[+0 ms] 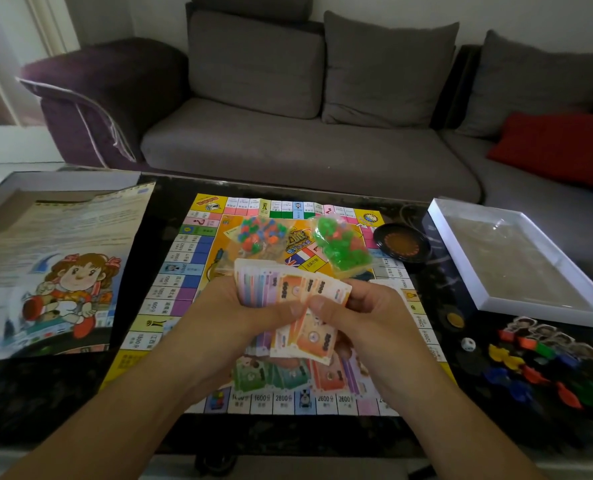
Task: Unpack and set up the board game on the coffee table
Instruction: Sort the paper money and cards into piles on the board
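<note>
Head view:
- Worktop (423,427): a dark, glossy coffee table with a grey sofa (305,147) behind its far edge.
- Game board (184,271): unfolded flat at the centre of the worktop, with a yellow border and coloured property squares.
- Left hand (225,317): over the near half of the board; its fingers are curled around a thick fanned stack of paper money (270,285), thumb pressing on top.
- Right hand (367,317): just beside the left hand; thumb and fingers pinch the orange notes (326,289) at the right end of the fan.
- Loose notes (308,341): orange and pink, hanging below the two hands; green and pink notes (274,375) lie on the board near its near edge.
- Two clear bags on the far half of the board: one of mixed coloured pieces (263,233), one of mostly green pieces (340,247), lying side by side.
- Box lid (56,258): at the left edge of the worktop, printed with a cartoon child.
- White box tray (516,261): at the right edge of the worktop.
- Black round dish (402,244): between the board's far right corner and the tray.
- Die (467,344) and coloured pawns (537,362): near the right edge, in front of the tray.
</note>
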`<control>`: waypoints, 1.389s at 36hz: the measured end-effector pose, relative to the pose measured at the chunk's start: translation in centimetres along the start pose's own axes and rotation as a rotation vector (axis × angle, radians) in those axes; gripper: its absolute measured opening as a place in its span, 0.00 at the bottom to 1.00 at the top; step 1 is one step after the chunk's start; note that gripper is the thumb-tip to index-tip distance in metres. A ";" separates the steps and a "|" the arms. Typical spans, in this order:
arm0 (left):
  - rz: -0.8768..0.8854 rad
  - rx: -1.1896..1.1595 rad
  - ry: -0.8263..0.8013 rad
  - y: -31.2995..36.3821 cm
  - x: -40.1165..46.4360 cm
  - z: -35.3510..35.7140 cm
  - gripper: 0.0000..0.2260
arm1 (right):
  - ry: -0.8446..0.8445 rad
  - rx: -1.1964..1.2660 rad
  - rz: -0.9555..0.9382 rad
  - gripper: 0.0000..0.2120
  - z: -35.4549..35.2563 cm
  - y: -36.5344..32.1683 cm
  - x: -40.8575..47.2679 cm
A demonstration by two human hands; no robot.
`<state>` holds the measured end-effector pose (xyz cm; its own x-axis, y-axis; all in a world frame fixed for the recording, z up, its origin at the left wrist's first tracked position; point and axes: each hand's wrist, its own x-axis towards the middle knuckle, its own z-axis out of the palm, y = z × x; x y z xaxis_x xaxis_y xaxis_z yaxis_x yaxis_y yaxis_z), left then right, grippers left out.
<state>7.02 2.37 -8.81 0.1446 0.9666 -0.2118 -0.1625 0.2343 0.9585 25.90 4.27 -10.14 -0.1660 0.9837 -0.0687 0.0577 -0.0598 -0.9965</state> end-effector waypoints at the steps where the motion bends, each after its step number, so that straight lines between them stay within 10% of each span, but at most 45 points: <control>1: 0.000 0.003 -0.003 0.0 -0.1 0.0 0.08 | -0.003 0.002 -0.002 0.06 0.0 0.0 0.0; 25: -0.041 0.152 0.022 0.5 -0.1 -0.9 0.07 | -0.017 -0.021 0.062 0.05 0.1 0.6 0.7; 35: -0.009 0.250 0.032 0.6 -0.3 -1.4 0.07 | -0.036 -0.426 -0.052 0.12 1.8 0.5 1.1; 50: -0.034 0.003 0.373 3.0 0.1 -8.8 0.10 | -0.017 -0.551 0.075 0.08 7.9 2.0 2.4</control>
<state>-2.05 4.12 -7.62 -0.2153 0.9299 -0.2982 -0.1610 0.2674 0.9500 17.83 5.17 -12.70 -0.1576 0.9770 -0.1435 0.5756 -0.0271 -0.8173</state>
